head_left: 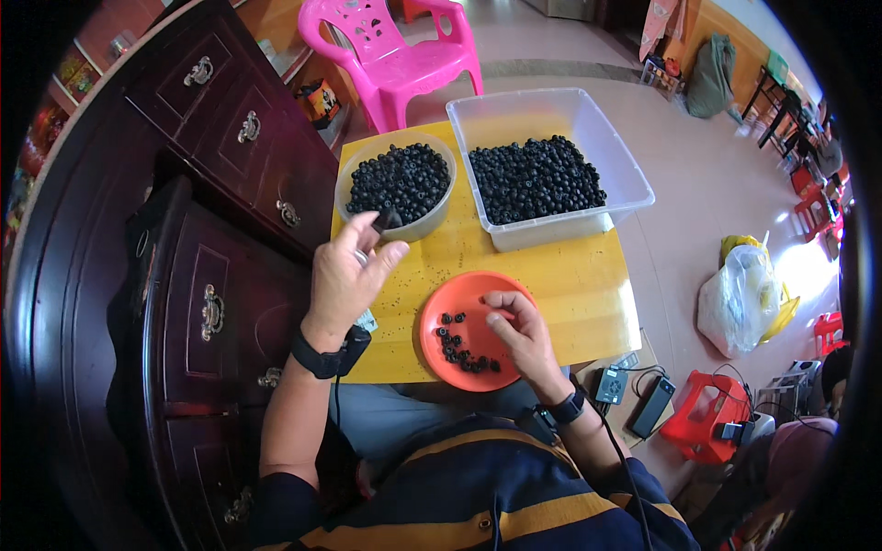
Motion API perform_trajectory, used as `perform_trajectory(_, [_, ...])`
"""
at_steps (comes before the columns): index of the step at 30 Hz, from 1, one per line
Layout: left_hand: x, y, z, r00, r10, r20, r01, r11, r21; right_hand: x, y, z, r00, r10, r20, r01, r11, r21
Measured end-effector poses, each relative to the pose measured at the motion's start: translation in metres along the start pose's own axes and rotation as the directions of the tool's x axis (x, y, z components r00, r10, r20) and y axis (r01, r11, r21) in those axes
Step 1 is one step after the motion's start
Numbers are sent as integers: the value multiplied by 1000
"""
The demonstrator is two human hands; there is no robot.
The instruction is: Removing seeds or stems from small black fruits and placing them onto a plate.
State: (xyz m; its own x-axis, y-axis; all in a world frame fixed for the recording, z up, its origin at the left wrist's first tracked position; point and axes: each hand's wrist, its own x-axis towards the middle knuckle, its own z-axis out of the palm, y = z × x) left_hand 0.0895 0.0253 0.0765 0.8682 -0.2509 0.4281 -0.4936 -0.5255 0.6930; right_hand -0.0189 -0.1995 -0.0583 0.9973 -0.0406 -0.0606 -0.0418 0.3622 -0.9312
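Observation:
My left hand (pixel 347 280) is raised beside the round tub (pixel 422 228), its thumb and fingers bent around a blurred dark thing (pixel 388 220) that I cannot make out. Small black round pieces (pixel 400 179), some with a hole showing, fill much of that tub. Over the right side of an orange plate (pixel 441 363), my right hand (pixel 525 338) has its thumb and forefinger curled close together. A tiny dark spot shows at the forefinger's tip, too small to name. Several of the same black pieces (pixel 452 340) lie in a curved row on the plate.
A clear rectangular bin (pixel 617 197) with many black pieces stands at the table's far right. The yellow table (pixel 579 294) is sprinkled with dark specks. A dark wooden cabinet (pixel 248 303) borders the left side. Beyond are a pink chair (pixel 404 69) and a red stool (pixel 703 418).

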Motion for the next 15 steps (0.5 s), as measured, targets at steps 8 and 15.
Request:
perform_trajectory(8, [-91, -42, 32, 900, -348, 264, 288, 927, 240, 13, -8, 7, 932, -333, 144, 303, 496, -814])
perform_trajectory(15, [-112, -44, 60, 838, -468, 281, 430, 883, 187, 20, 16, 17, 906, -300, 298, 384, 288, -877])
